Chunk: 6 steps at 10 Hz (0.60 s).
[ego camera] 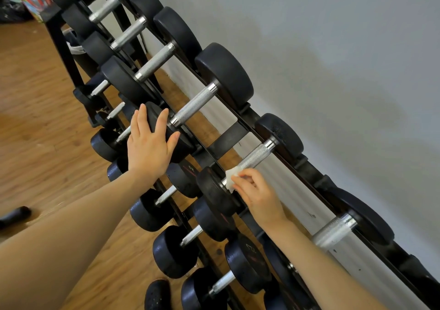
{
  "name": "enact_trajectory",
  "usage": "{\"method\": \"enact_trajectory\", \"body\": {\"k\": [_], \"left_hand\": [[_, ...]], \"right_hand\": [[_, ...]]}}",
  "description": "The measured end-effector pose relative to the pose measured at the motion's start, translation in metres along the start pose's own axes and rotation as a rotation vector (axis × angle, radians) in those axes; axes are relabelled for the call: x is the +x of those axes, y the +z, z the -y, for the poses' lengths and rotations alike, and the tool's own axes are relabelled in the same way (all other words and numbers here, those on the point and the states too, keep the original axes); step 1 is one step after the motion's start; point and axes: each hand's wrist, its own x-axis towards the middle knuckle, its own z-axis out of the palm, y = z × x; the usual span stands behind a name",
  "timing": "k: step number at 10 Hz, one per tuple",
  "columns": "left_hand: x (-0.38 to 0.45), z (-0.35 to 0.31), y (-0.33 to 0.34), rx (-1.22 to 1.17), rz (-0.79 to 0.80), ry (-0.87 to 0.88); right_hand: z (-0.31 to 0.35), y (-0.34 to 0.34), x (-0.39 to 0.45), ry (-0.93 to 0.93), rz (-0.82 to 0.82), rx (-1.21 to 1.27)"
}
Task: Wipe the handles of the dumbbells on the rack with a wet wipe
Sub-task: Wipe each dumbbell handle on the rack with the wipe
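Dumbbells fill a black rack [229, 138] that runs diagonally from far left to near right along a grey wall [333, 47]; its upper tier carries large black-headed pairs with knurled metal handles, and lower tiers hold smaller ones. On the upper tier, the right hand [256, 192] pinches a white wet wipe [230, 178] between curled fingers and thumb, pressing it on the near end of one dumbbell handle [256, 156], just beside the near black head [215, 190]. The left hand [150, 140] lies flat, fingers straight and spread, on the near head of the next dumbbell [166, 131] to the left, holding nothing. Gaps between the handles show wood floor [35, 119] below, which lies open on the left. One lower head [184, 178] reads "20"; another marking nearer the camera is too blurred to read.
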Motion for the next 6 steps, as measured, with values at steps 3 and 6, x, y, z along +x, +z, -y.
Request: {"method": "enact_trajectory", "body": {"k": [3, 6], "left_hand": [[0.000, 0.000, 0.000, 0.013, -0.002, 0.017], [0.001, 0.002, 0.002, 0.018, -0.011, 0.025]], "right_hand": [[-0.013, 0.009, 0.000, -0.098, -0.194, -0.079], [-0.012, 0.013, -0.004, 0.027, -0.085, 0.089]]}}
